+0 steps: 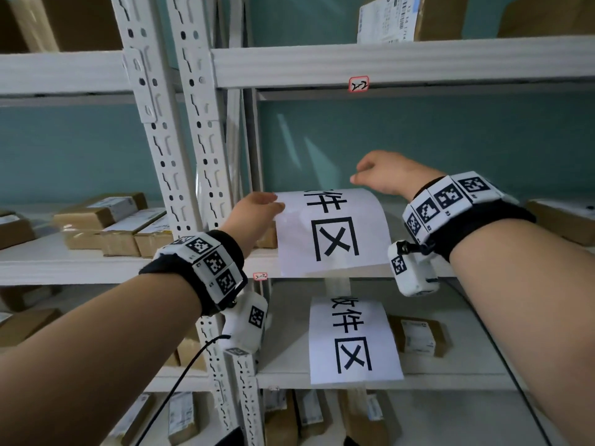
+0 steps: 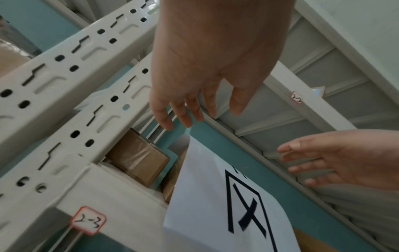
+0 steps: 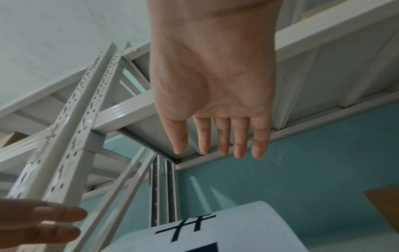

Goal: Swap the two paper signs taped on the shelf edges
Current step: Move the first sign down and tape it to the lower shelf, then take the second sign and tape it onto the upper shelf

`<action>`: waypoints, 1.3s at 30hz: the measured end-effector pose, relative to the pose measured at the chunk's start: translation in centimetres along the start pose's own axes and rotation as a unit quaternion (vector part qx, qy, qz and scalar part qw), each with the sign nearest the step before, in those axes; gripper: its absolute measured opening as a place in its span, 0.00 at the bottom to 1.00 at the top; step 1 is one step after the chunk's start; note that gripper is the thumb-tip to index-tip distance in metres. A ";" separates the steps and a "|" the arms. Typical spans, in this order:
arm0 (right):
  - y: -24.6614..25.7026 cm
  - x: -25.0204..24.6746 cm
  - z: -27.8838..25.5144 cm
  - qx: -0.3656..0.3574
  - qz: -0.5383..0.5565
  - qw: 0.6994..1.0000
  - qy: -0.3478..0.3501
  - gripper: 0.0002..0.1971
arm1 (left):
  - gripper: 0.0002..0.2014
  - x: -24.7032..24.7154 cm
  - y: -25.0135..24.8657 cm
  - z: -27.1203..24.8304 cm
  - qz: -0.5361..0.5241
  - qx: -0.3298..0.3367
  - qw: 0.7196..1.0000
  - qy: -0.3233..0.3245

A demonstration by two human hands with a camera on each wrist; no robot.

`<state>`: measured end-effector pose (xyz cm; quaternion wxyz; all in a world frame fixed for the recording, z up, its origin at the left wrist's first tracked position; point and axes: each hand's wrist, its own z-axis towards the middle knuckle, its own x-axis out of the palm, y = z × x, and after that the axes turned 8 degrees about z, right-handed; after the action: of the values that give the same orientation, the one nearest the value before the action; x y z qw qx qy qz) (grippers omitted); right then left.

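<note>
Two white paper signs with large black characters are on the white shelving. The upper sign [image 1: 335,233] stands with its lower edge at the middle shelf edge [image 1: 96,268], and its top curls over. My left hand [image 1: 267,204] is at that sign's upper left edge with straight fingers and grips nothing. My right hand [image 1: 370,175] hovers just above the curled top, also empty. The left wrist view has my left hand [image 2: 200,116] spread above the sign's corner [image 2: 215,213]. The right wrist view has my right hand [image 3: 222,148] flat above the sign [image 3: 237,230]. The lower sign [image 1: 354,339] hangs below from a tape strip.
Brown cardboard parcels [image 1: 119,226] lie on the shelves at left, right and below. Perforated white uprights [image 1: 180,140] stand left of the signs. Small red-bordered labels [image 1: 358,84] mark the shelf edges. A black cable [image 1: 180,378] hangs from my left wrist.
</note>
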<state>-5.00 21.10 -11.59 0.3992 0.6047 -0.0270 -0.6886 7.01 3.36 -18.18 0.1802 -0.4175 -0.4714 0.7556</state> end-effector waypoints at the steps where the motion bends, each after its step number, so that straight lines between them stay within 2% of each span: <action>1: 0.4 0.2 -0.6 -0.001 0.004 1.000 -0.004 0.22 | 0.20 -0.3 0.2 -0.6 -0.004 0.001 1.000 0.007; 7: 2.2 2.9 -4.7 -0.003 0.053 0.998 -0.021 0.19 | 0.16 -1.8 2.0 -3.7 -0.014 0.007 0.999 0.029; 15: 3.0 6.5 -9.0 -0.001 0.044 0.999 0.016 0.16 | 0.05 -1.8 5.7 -6.7 -0.035 -0.012 0.994 0.105; 22: 1.8 9.6 -11.4 0.021 0.017 0.997 0.079 0.13 | 0.11 -0.7 8.4 -8.1 -0.046 -0.038 0.989 0.134; 26: 0.6 10.9 -12.1 0.039 0.024 0.993 0.108 0.11 | 0.10 0.1 9.8 -8.5 -0.052 -0.060 0.986 0.144; 29: -0.3 12.1 -12.2 0.059 0.034 0.985 0.159 0.11 | 0.09 0.7 10.8 -8.5 -0.053 -0.069 0.984 0.156; 32: -1.8 13.0 -12.1 0.079 0.017 0.974 0.212 0.12 | 0.09 1.7 11.6 -8.3 -0.058 -0.084 0.981 0.164; 39: -7.0 13.9 -9.8 0.107 -0.008 0.956 0.273 0.12 | 0.10 5.7 12.5 -6.5 -0.058 -0.118 0.977 0.168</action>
<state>0.48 22.12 -29.15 0.3185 0.8092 0.0143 -0.4935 10.38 4.67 -32.98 0.2503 -0.5286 -0.5435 0.6021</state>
